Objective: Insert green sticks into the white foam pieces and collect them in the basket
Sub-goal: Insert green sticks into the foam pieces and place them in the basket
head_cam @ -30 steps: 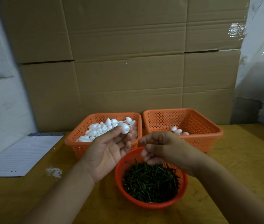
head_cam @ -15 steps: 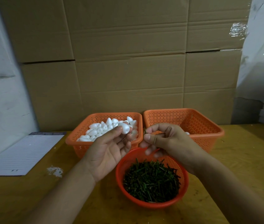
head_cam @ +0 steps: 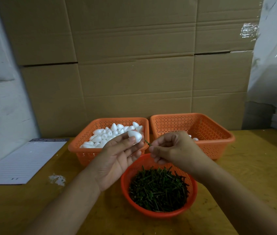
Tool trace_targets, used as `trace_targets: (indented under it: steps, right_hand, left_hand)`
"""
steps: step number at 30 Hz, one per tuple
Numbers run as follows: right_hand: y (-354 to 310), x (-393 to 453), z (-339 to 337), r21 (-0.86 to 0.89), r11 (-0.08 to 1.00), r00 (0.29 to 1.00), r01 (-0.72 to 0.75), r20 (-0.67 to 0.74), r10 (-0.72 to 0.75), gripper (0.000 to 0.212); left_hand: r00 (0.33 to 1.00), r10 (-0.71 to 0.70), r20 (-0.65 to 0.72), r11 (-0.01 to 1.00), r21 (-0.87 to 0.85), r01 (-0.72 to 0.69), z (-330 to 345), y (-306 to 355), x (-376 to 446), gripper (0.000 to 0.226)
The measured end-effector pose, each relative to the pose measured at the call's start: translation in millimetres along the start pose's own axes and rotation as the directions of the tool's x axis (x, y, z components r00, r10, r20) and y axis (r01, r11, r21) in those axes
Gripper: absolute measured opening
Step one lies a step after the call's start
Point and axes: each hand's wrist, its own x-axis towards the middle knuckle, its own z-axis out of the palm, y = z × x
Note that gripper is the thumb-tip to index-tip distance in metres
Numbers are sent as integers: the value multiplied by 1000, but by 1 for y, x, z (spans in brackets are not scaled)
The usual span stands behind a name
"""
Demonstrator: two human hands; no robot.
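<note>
Right hand [head_cam: 173, 148] nearer, one green stick [head_cam: 147, 143] beside one foam piece [head_cam: 135, 136].

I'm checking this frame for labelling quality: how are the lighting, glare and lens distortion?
Head view: dim, warm, even light with soft shadows; glare only on the clear tape and the plastic sheet at upper right; wide-angle bending bows the cardboard edges toward the frame's sides; the hands, left and right, are fairly sharp, but the green stick is thin and hard to resolve.
</note>
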Motion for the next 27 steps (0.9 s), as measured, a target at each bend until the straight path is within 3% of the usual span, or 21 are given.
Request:
trace_targets:
  steps: [12,27]
  right_hand:
    - [1,1,1,-127,992,1000,-6,19,8,7]
    - [-2,0,1,-137,991,1000,-14,6,15,7]
  left_hand:
    - [1000,21,10,991,129,-22,0,-1,-2,20]
    - [1000,-4,10,982,189,2,1,-4,-4,32]
